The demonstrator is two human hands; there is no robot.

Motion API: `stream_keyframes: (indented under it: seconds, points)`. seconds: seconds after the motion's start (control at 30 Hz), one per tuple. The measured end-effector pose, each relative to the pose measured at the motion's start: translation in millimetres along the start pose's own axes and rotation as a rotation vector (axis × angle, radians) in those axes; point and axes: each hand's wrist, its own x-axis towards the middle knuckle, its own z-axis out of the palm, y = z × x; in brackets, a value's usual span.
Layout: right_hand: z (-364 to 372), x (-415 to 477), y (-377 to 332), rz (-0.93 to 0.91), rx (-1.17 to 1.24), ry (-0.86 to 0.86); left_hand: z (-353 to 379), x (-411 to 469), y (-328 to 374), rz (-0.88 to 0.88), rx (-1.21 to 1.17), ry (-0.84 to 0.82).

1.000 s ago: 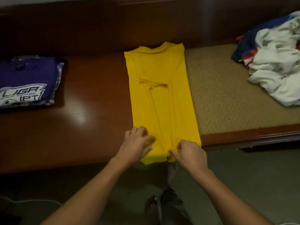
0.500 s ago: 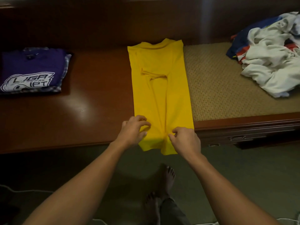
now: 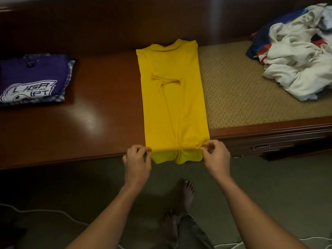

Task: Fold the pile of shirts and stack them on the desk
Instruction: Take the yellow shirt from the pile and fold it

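While shirt (image 3: 172, 105) stays, hands (image 3: 137, 163) (image 3: 216, 159) spread to hem corners.

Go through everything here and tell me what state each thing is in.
yellow shirt: sides folded in, lying flat, hem overhanging the desk edge
left hand: pinches the hem's left corner
right hand: pinches the hem's right corner
purple shirt: folded, at left
pile of shirts: crumpled, unfolded

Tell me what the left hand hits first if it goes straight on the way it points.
The yellow shirt: the left hand pinches its near left corner at the desk edge, and the shirt's left side lies straight ahead. Depth is unclear.
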Motion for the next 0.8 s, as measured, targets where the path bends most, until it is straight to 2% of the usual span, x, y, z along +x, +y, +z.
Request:
stream_keyframes:
  seconds: [0.17, 0.23, 0.3, 0.4, 0.5, 0.6, 0.8]
  points:
    - [10, 0, 24, 0.461, 0.342, 0.005, 18, -16, 6, -0.634, -0.619, -0.090]
    - [19, 1, 38, 0.559, 0.539, -0.092, 29, -12, 4, -0.751, -0.755, -0.172]
    - [29, 1, 50, 0.559, 0.597, -0.201, 39, -9, 0, -0.770, -0.791, -0.250]
    - [31, 3, 65, 0.511, 0.498, -0.291, 47, -7, -4, -0.720, -0.716, -0.332]
    - [22, 2, 80, 0.412, 0.338, -0.375, 47, -12, -8, -0.648, -0.630, -0.352]
    - [20, -5, 82, 0.341, 0.312, -0.435, 42, -23, -10, -0.611, -0.636, -0.362]
    - [9, -25, 58, 0.464, 0.394, -0.468, 16, -51, 11, -0.584, -0.672, -0.319]
